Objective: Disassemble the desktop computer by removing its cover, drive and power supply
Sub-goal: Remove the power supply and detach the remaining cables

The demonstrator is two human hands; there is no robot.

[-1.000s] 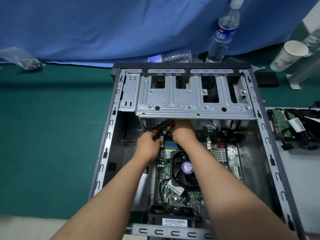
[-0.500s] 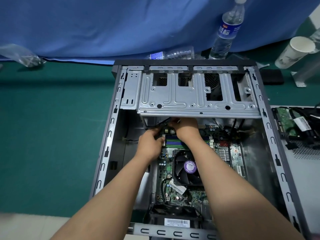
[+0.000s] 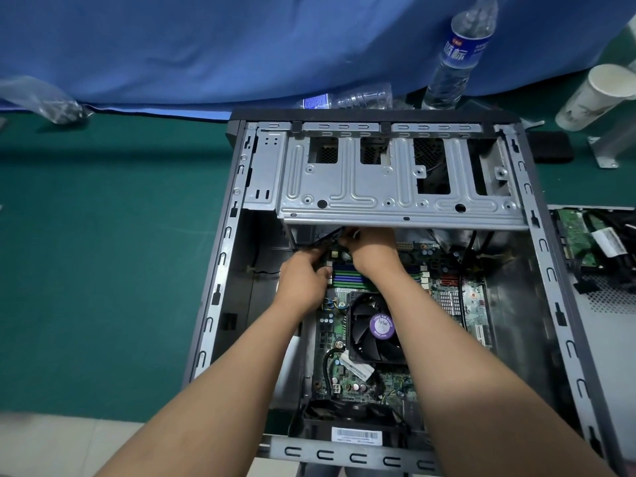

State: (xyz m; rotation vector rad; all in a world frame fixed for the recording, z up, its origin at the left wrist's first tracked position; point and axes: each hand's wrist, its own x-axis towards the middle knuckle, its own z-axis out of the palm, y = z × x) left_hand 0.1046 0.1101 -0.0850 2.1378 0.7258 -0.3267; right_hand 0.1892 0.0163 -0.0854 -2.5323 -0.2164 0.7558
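The open desktop case (image 3: 220, 270) lies on its side on the green mat with its cover off. A grey metal drive cage (image 3: 395, 187) spans its far end. Both my hands reach under the cage's near edge, above the motherboard (image 3: 454, 297). My left hand (image 3: 303, 280) curls round a black cable (image 3: 323, 239) beside the blue and green memory slots. My right hand (image 3: 371, 246) pinches the same cable or its connector just under the cage; its fingertips are partly hidden. The black CPU fan (image 3: 375, 328) sits between my forearms.
The removed side cover (image 3: 612, 325) lies to the right with a drive's green circuit board (image 3: 578, 235) and black cables on it. A standing water bottle (image 3: 454, 53), a lying bottle (image 3: 347, 98) and a paper cup (image 3: 592, 94) stand behind the case. A plastic bag (image 3: 44, 98) lies far left.
My hands stay at the cable under the cage, with only small finger shifts. The view has tilted slightly, so the case sits a little higher in the frame.
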